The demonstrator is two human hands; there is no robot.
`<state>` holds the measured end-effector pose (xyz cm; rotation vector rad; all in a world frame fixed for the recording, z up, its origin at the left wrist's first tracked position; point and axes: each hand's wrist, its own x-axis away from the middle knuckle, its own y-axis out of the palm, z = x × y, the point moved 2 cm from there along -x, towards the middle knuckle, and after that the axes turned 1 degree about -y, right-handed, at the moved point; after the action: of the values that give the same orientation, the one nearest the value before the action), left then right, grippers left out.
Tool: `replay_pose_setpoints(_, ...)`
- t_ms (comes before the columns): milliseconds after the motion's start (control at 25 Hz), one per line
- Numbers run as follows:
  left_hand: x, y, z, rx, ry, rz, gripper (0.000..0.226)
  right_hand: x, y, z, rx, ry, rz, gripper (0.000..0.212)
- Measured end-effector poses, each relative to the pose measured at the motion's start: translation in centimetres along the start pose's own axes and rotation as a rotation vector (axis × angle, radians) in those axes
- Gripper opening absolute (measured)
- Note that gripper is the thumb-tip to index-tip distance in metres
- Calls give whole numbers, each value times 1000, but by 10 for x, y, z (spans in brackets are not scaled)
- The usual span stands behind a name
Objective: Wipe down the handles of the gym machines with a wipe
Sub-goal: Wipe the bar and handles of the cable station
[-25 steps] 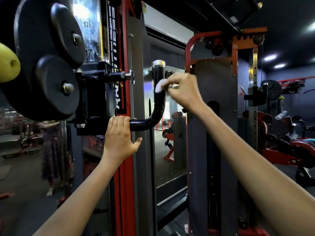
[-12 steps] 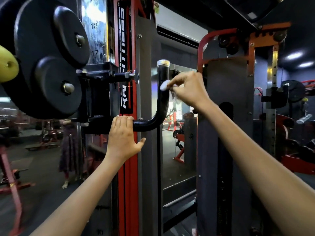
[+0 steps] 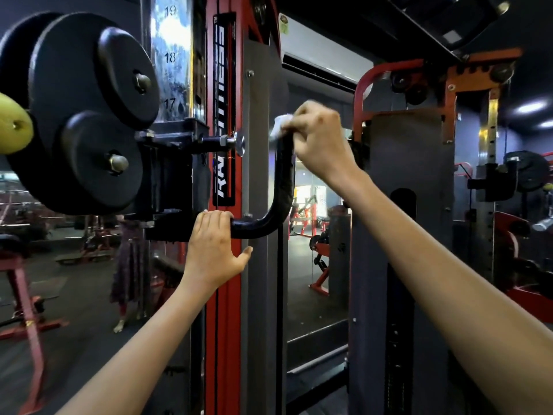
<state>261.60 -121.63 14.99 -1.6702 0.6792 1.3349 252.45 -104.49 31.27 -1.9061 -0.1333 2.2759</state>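
— Where's the wipe?

— The wipe (image 3: 280, 123) sits at the top end of the handle (image 3: 282, 187), a little past centre toward 12 o'clock. The right hand (image 3: 321, 145) covers that tip, fingers curled over the wipe and pinching it against the black grip.

— And the handle?

— A J-shaped black bar — upright under the right hand, bending at the bottom toward 9 o'clock, where it meets the red post (image 3: 224, 295).

— The other hand?

— The left hand (image 3: 214, 250) grips the low horizontal part, fingers hooked over the bar, thumb loose toward 3 o'clock.

— Around it?

— Black plates (image 3: 86, 115) at 10 o'clock, a yellow knob (image 3: 13, 127) at the 9 o'clock edge, a numbered strip (image 3: 170, 58) reading 17 to 19 above, a second machine (image 3: 404, 145) toward 3 o'clock.
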Motion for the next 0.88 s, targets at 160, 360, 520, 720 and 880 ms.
replay_pose_setpoints(160, 0, -2, -1, 18, -5, 12, 57, -22, 11, 5, -75, 36, -62, 30)
replay_pose_setpoints(360, 1, -2, 0, 10, 2, 35, 57, -42, 15, 20, -80, 164, -338, 26)
replay_pose_setpoints(520, 1, -1, 0, 16, -5, 39, 54, -35, 12, 28, -251, 260, -206, 25)
replay_pose_setpoints(720, 1, 1, 1, 19, -15, 71, 55, -14, 4, 27, -303, 82, -140, 24)
replay_pose_setpoints(880, 1, 1, 1, 37, -26, 69, 52, -36, 13, 25, -178, 11, -382, 24)
